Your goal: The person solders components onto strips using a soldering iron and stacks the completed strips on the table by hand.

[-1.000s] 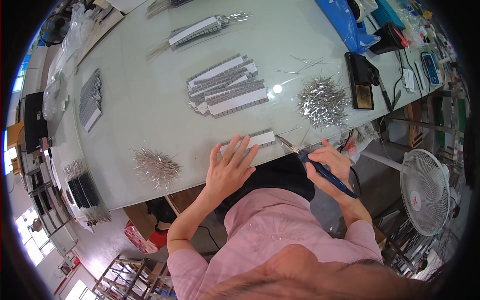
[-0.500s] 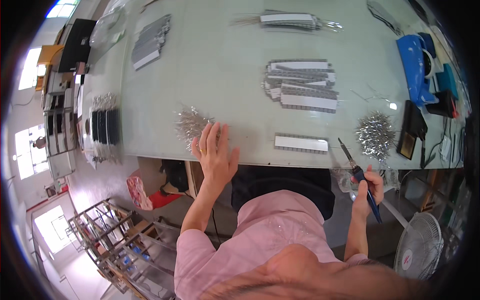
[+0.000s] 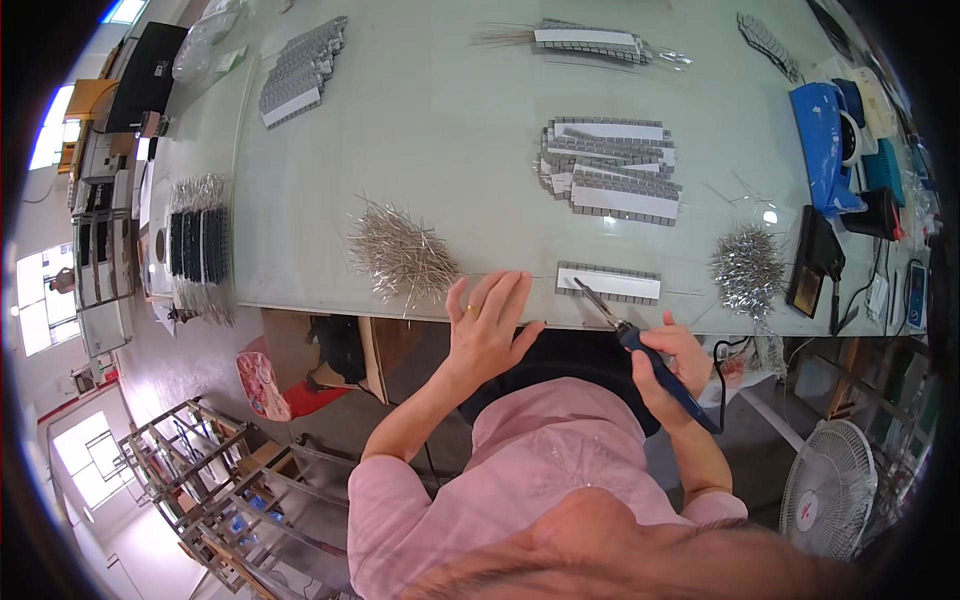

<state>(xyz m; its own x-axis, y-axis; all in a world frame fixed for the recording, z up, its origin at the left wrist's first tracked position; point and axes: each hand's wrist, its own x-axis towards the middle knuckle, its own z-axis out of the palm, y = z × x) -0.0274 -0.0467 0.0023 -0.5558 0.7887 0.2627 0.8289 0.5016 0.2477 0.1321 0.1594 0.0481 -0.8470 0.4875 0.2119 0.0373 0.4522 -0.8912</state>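
My right hand [image 3: 678, 365] grips the blue handle of a soldering iron [image 3: 655, 362]. The iron's tip is over the left end of a single white strip with a grey segmented edge [image 3: 610, 284], near the table's front edge; whether they touch I cannot tell. My left hand [image 3: 490, 322] lies at the table edge left of that strip, fingers stretched out and thumb apart. A thin wire runs between its fingertips and the strip. Beside this hand is a loose pile of silvery wire pins [image 3: 400, 255]. Another shiny pile of wire pieces [image 3: 748, 265] lies to the right.
Beyond the strip are a stack of similar strips [image 3: 622, 205] and a bundle with long wires [image 3: 590, 40]. More strips [image 3: 290, 85] lie far left. At right are a blue tape dispenser [image 3: 825, 150] and a dark holder [image 3: 808, 270]. A fan [image 3: 828, 490] stands lower right.
My right hand has brought the soldering iron left, from beside the strip to over its left end. My left hand has moved right, away from the wire pile.
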